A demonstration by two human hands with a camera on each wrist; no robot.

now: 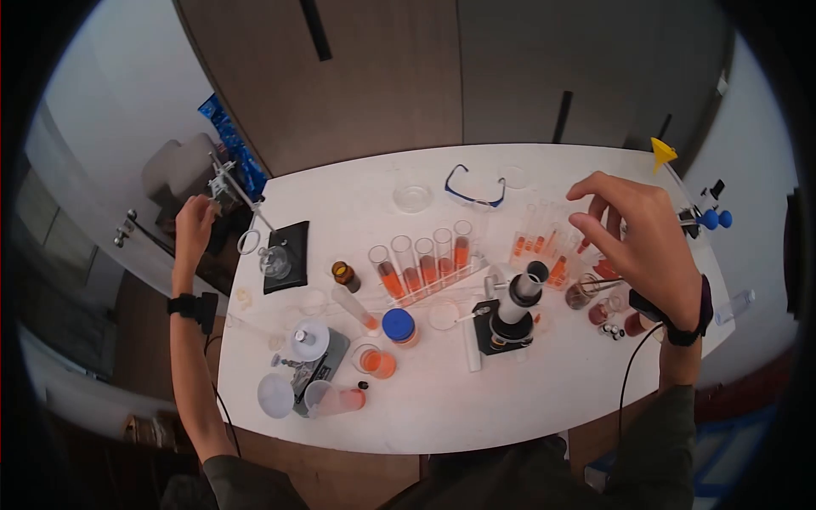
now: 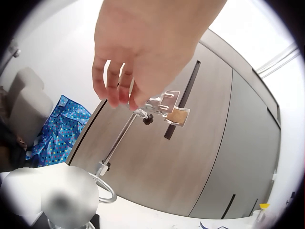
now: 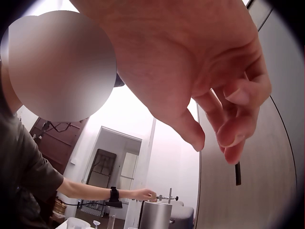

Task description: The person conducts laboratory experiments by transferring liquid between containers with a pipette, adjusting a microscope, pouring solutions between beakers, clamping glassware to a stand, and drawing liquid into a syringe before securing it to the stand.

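Curled fingers of my left hand (image 1: pixel 195 225) are at the metal clamp (image 1: pixel 223 177) on the stand, left of the table. In the left wrist view, the fingers (image 2: pixel 113 98) overlap one end of the clamp (image 2: pixel 164 106); its tan pad (image 2: pixel 177 116) shows beside them, while the exact contact is hidden. Raised over the table's right side, my right hand (image 1: pixel 637 234) has bent, spread fingers and holds nothing. The right wrist view shows its thumb apart from the loosely bent fingers (image 3: pixel 236 129). The stand's black base (image 1: pixel 293 270) bears a glass flask (image 1: pixel 274 262).
Tubes of orange liquid (image 1: pixel 427 263) stand in a rack mid-table, with a microscope (image 1: pixel 514 310) to their right. A balance (image 1: pixel 321 365), a blue-lidded jar (image 1: pixel 398 325) and beakers are at the front left. Safety glasses (image 1: pixel 476 201) lie at the back; a yellow funnel (image 1: pixel 662 152) is back right.
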